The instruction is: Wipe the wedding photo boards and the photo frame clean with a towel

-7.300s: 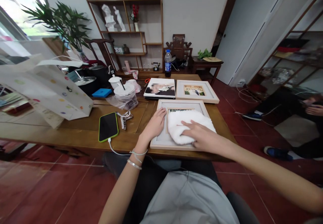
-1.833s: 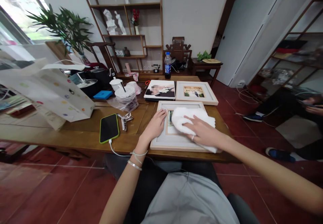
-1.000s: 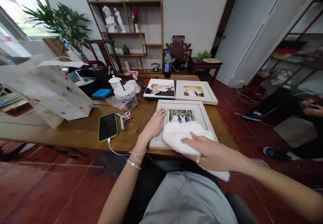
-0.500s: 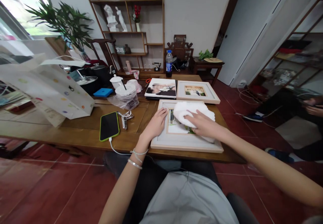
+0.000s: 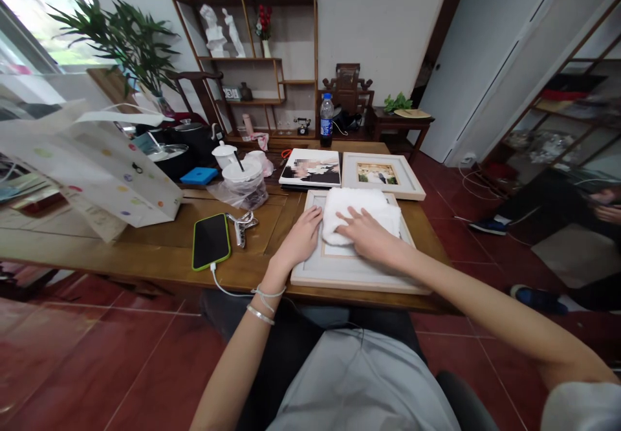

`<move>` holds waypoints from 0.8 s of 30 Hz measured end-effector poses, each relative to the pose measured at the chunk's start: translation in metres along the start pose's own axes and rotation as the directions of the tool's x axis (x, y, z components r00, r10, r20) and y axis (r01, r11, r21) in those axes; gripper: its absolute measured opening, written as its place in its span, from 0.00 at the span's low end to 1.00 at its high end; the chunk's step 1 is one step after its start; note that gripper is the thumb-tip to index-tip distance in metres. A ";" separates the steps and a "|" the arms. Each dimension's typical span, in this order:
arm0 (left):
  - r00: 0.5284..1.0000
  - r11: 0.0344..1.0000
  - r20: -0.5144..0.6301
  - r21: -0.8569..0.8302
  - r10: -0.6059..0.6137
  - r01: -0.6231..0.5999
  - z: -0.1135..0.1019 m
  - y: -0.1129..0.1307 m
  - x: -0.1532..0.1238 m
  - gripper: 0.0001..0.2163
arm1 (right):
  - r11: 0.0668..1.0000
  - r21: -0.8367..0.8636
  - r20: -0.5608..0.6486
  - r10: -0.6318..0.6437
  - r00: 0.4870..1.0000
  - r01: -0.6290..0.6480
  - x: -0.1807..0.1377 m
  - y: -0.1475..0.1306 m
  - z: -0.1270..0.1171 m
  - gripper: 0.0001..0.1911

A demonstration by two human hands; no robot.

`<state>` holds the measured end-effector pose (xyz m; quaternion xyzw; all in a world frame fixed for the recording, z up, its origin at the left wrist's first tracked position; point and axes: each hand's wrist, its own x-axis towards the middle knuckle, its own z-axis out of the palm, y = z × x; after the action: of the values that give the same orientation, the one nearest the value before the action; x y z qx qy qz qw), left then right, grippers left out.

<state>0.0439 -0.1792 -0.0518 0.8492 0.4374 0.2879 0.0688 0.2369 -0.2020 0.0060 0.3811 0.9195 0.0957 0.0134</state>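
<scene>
A picture frame (image 5: 359, 279) with a pale wood edge and grey-white mat lies flat at the table's front edge. My left hand (image 5: 305, 232) rests with fingers laid out on the frame's left side. A folded white towel (image 5: 361, 204) lies over the middle of the frame and hides most of its picture. My right hand (image 5: 366, 233) grips the towel from above, fingers pressed into it against the frame. Behind are a second framed picture (image 5: 412, 188) and a stack topped by a white-edged photo panel (image 5: 310, 175).
Left of the frame lie a phone (image 5: 211, 242) on a white cable and a silver hair claw (image 5: 241, 225). Farther back stand a lidded drink cup (image 5: 242, 175) in plastic, a paper bag (image 5: 111, 172) and a bottle (image 5: 326, 120). Another person's hand (image 5: 609, 206) shows at the right.
My right hand and the towel have slid left across the frame, covering the part of the picture that showed before. My left hand stays on the frame's left side.
</scene>
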 end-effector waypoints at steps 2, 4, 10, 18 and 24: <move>1.000 1.000 0.004 0.009 0.001 -0.001 0.000 0.001 0.000 0.18 | 0.997 0.049 0.014 -0.052 0.999 0.051 -0.014 -0.017 -0.008 0.26; 1.000 1.000 0.012 0.017 -0.009 0.009 -0.001 0.002 0.001 0.19 | 0.991 0.099 0.023 -0.094 0.995 0.092 -0.030 -0.032 -0.018 0.25; 1.000 1.000 0.000 0.002 -0.022 0.022 -0.001 0.003 0.000 0.19 | 0.941 0.302 0.056 -0.180 0.982 0.155 -0.075 -0.060 -0.053 0.24; 1.000 1.000 0.016 0.009 -0.023 0.023 -0.001 0.001 0.000 0.19 | 0.928 0.371 0.123 -0.086 0.989 0.035 -0.070 -0.046 -0.052 0.27; 1.000 1.000 -0.007 0.000 -0.001 0.001 -0.001 0.002 -0.001 0.18 | 0.993 0.091 0.005 0.079 0.997 -0.079 -0.042 -0.036 -0.019 0.28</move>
<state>0.0443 -0.1812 -0.0504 0.8479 0.4381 0.2909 0.0677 0.2396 -0.2596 0.0159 0.4176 0.9070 0.0539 -0.0070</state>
